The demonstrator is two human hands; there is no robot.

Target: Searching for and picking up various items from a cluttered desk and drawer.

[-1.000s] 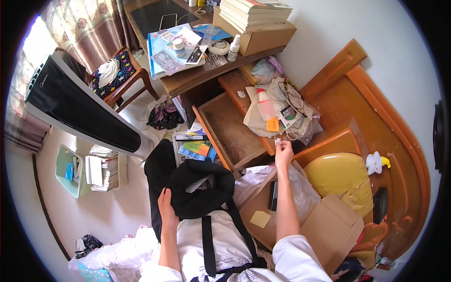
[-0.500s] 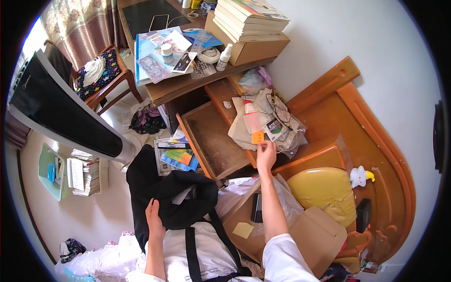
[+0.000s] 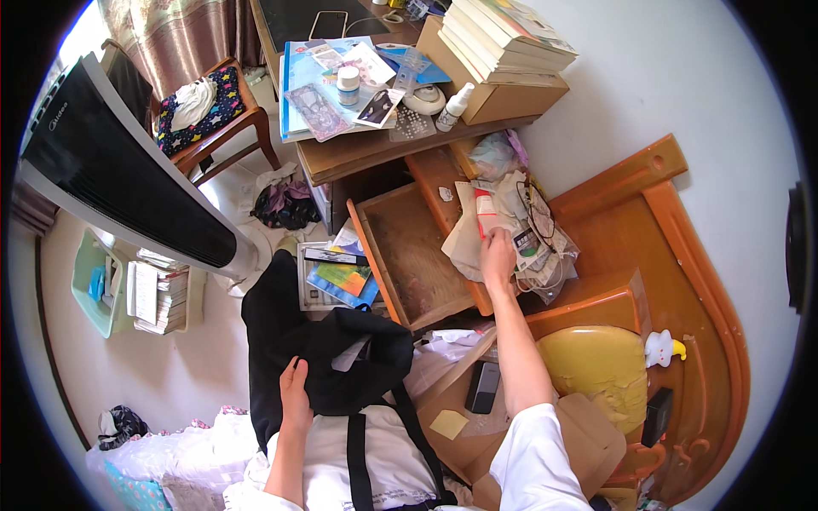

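Observation:
My left hand (image 3: 296,393) is closed on the edge of a black cloth (image 3: 354,349), which is bunched over my lap. Across the opened drawer, my right hand (image 3: 498,257) reaches to a heap of papers and small items. Its fingers are pinched at the lower end of a red-and-white card (image 3: 485,209); the fingertips are partly hidden. Beside them lie a beige paper sheet (image 3: 463,243), a dark printed packet (image 3: 527,249) and a clear plastic bag (image 3: 558,272). The wooden drawer (image 3: 417,255) stands pulled out, left of my right forearm.
Above the drawer, the desk (image 3: 332,163) bears a white bottle (image 3: 348,85), a spray bottle (image 3: 456,106) and stacked books (image 3: 503,47). An open cardboard box (image 3: 579,434) sits below my right arm, near a yellow seat cushion (image 3: 596,366). A tower fan (image 3: 128,170) stands at left.
My right hand has moved farther up the heap, from an orange slip to the red-and-white card. The orange slip is now out of sight. My left hand keeps its place on the black cloth.

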